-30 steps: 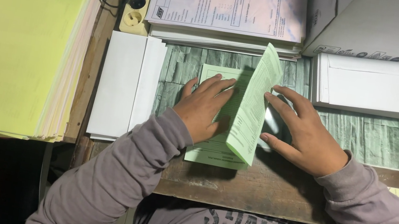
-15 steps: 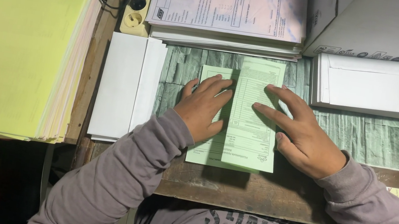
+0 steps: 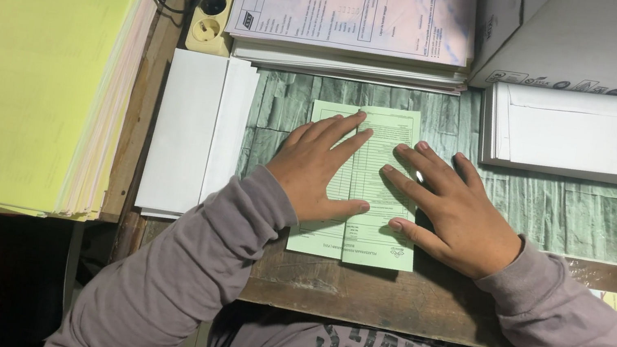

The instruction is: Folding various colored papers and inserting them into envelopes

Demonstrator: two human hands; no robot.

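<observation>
Both hands flat and unclenched, grasping nothing: left hand and right hand pressed palm-down on the pale green folded paper form, lying mid-bench directly beneath them. Long axis running near to far; fold apparently along the middle, between the hands. Left: white envelope stack and thick yellow paper pile. Far right: more white envelopes.
</observation>
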